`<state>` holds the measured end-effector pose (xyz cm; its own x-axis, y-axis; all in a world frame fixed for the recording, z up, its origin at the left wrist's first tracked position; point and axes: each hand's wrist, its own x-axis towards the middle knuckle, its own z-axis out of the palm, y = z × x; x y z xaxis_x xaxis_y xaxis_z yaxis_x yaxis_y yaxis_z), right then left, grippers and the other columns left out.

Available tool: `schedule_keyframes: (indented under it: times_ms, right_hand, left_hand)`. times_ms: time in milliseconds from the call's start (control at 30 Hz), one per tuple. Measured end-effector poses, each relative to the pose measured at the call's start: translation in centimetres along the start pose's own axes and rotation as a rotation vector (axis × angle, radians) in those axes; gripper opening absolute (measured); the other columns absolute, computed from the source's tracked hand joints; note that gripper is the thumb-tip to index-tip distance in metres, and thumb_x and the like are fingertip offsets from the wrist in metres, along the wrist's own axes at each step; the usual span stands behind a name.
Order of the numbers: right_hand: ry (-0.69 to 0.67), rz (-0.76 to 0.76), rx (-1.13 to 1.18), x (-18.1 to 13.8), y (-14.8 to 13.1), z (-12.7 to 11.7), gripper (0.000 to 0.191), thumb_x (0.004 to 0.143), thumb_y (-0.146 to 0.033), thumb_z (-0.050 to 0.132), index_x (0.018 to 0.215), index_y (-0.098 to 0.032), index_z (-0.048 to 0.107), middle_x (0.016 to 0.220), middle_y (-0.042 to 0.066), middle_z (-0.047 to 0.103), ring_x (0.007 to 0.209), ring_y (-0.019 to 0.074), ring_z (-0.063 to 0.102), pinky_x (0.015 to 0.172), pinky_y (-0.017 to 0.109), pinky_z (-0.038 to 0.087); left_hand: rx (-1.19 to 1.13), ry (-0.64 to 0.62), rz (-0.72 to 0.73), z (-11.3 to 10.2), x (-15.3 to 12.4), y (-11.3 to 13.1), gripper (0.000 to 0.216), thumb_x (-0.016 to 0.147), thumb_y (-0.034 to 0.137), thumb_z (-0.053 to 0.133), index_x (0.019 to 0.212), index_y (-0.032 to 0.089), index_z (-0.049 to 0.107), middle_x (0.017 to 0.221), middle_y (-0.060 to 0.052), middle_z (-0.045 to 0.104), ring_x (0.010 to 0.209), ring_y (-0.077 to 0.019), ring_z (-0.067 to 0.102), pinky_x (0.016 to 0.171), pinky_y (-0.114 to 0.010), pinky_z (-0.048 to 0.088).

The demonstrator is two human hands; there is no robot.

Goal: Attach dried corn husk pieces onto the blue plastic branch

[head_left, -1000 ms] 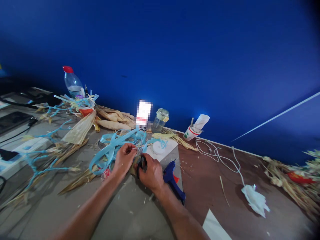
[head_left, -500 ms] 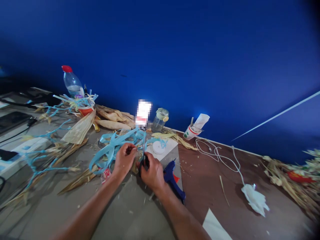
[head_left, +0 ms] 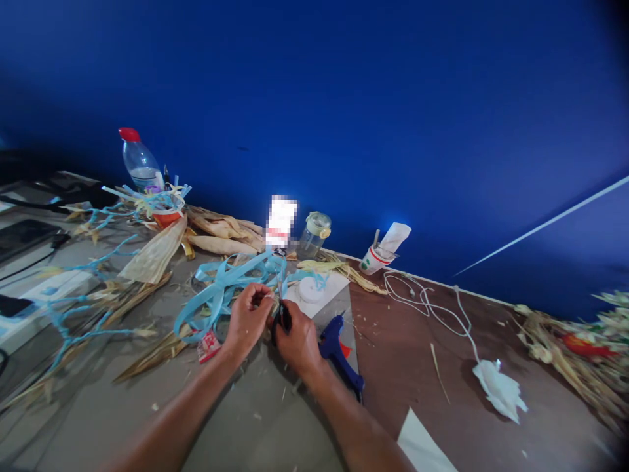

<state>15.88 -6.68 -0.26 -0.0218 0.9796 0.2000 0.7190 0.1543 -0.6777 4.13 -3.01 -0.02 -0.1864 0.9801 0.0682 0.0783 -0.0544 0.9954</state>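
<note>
Scissors [head_left: 282, 317], one pair, black-handled: in my right hand [head_left: 301, 337], above the grey part of the table [head_left: 246, 426], blades pointing away from me towards the ribbon. My right fingers are closed around the handles.

My left hand [head_left: 248, 318], bare: just beside the scissors, fingers curled and tips drawn in near the thumb. Whether they grip something small, I cannot tell.

Light-blue ribbon [head_left: 211, 301], loose loops: heaped just beyond my left hand.

Red-and-white packet [head_left: 209, 346], small: beside my left wrist.

White spool [head_left: 310, 289], round: on a white sheet [head_left: 339, 286], beyond my right hand.

Glue gun [head_left: 339, 351], dark blue: lying just right of my right hand.

Dried husks [head_left: 226, 244], pale, a pile: beyond the ribbon, to the left.

Lidded clear jar [head_left: 314, 236], upright: near the blue wall [head_left: 314, 98], beside a bright, blurred-out object [head_left: 282, 219].

Paper cup [head_left: 374, 261], tilted, with contents sticking out: farther right.

White cable [head_left: 427, 305], loosely coiled: on the brown part, running to a crumpled tissue [head_left: 500, 390].

Blue-wrapped twigs [head_left: 69, 334]: far left, by a white power strip [head_left: 29, 321].

Red-capped bottle [head_left: 140, 160]: back left, behind a red cup [head_left: 166, 218].

Dried plant bundle [head_left: 555, 347]: far right edge.
</note>
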Motion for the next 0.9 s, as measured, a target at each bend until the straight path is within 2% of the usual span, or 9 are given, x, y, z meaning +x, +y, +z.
schedule_keyframes:
  times_ms: [200,433,533,700,900]
  right_hand:
    - [0.012,0.029,0.209,0.1,0.0,0.2,0.031,0.084,-0.030,0.052,0.110,-0.017,0.059,0.086,0.006,0.070,0.071,0.0182,0.064,0.065,0.026,0.048]
    - [0.040,0.033,0.311,0.1,0.2,0.5,0.029,0.081,-0.024,0.051,0.108,-0.018,0.061,0.084,0.004,0.070,0.070,0.0173,0.064,0.064,0.026,0.050]
    - [0.044,0.069,0.351,0.2,0.2,0.5,0.028,0.081,-0.027,0.053,0.107,-0.019,0.061,0.082,0.004,0.070,0.070,0.0174,0.064,0.065,0.027,0.050]
    - [0.048,0.123,0.270,0.6,0.4,0.1,0.030,0.081,-0.032,0.056,0.106,-0.017,0.062,0.080,0.006,0.071,0.071,0.0191,0.066,0.066,0.028,0.050]
    - [0.030,0.178,0.078,1.0,0.7,-0.7,0.038,0.078,-0.035,0.062,0.113,-0.018,0.062,0.097,0.011,0.072,0.090,0.0251,0.068,0.079,0.034,0.050]
  left_hand:
    - [0.018,-0.019,0.021,0.1,-0.1,-0.1,0.011,0.071,0.029,0.059,0.073,0.018,0.058,0.063,0.002,0.056,0.057,-0.0115,0.052,0.053,-0.022,0.041]
    - [0.006,-0.043,0.011,0.3,-0.4,0.5,0.013,0.072,0.031,0.058,0.072,0.018,0.057,0.062,0.003,0.055,0.056,-0.0116,0.051,0.054,-0.023,0.040]
    - [0.005,-0.038,0.013,0.3,-0.4,0.4,0.013,0.072,0.031,0.058,0.071,0.019,0.057,0.061,0.003,0.055,0.056,-0.0120,0.051,0.055,-0.023,0.040]
    - [0.016,-0.015,0.029,0.1,0.0,-0.1,0.012,0.071,0.031,0.059,0.072,0.019,0.057,0.063,0.003,0.055,0.059,-0.0126,0.051,0.058,-0.023,0.041]
    - [0.026,0.014,0.062,-0.4,0.5,-0.2,0.012,0.073,0.030,0.060,0.073,0.019,0.057,0.064,0.002,0.055,0.059,-0.0120,0.050,0.056,-0.023,0.038]
